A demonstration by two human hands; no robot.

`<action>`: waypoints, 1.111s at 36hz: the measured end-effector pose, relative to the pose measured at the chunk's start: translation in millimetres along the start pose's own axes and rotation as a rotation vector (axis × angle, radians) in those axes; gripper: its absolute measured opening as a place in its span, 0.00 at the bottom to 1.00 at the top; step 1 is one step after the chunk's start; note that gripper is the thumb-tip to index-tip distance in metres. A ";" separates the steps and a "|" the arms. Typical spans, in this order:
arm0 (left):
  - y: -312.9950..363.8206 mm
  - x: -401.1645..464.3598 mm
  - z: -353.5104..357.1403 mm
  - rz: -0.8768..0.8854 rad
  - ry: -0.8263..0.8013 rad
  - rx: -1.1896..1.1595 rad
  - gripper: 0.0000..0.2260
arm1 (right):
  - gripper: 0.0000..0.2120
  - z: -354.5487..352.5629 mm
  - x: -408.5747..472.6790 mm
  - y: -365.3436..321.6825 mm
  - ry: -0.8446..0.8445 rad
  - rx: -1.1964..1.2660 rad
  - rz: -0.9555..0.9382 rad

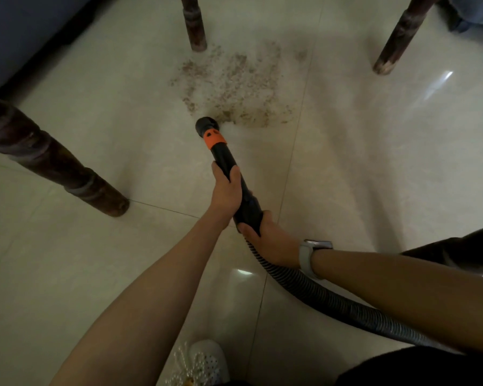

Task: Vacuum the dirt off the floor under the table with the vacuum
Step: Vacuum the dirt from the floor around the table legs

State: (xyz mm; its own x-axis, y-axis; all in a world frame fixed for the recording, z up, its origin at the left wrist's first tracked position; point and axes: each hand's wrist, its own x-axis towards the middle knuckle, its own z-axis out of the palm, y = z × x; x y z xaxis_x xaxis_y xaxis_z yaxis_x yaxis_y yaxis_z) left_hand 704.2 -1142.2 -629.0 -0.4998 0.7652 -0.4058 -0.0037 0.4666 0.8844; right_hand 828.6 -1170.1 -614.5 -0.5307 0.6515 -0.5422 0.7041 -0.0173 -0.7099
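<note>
A black vacuum wand [223,157] with an orange collar [214,138] points away from me across the pale tiled floor. Its round nozzle [205,126] sits at the near left edge of a brown patch of dirt [234,82] spread between the table legs. My left hand [226,190] grips the wand midway along the tube. My right hand [271,240] holds the wand's rear end where the ribbed black hose [332,298] joins it. The hose trails back to the lower right under my right forearm.
Three dark wooden table legs stand around the dirt: near left [67,174], far middle [195,23], far right [402,34]. A dark blue surface [20,29] lies at the far left. My white shoe [204,363] is at the bottom. A watch [310,254] is on my right wrist.
</note>
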 end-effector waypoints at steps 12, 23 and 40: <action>-5.5 13.4 -21.6 -0.044 -0.011 -0.116 0.24 | 0.22 7.0 16.2 -7.6 -0.042 -0.057 -0.040; 24.0 41.9 -29.5 -0.175 -0.017 -0.024 0.26 | 0.23 -5.9 34.1 -20.6 -0.026 -0.052 -0.029; 6.0 44.4 -20.0 -0.111 0.023 -0.154 0.23 | 0.21 -0.8 26.3 2.3 -0.006 -0.010 -0.044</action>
State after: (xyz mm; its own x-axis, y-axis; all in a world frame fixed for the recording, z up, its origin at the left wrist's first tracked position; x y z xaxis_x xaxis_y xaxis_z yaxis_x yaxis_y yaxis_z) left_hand 664.7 -1114.3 -637.2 -0.5088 0.7013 -0.4993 -0.1918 0.4731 0.8599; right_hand 816.6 -1152.4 -630.0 -0.5635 0.6472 -0.5134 0.6850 0.0187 -0.7283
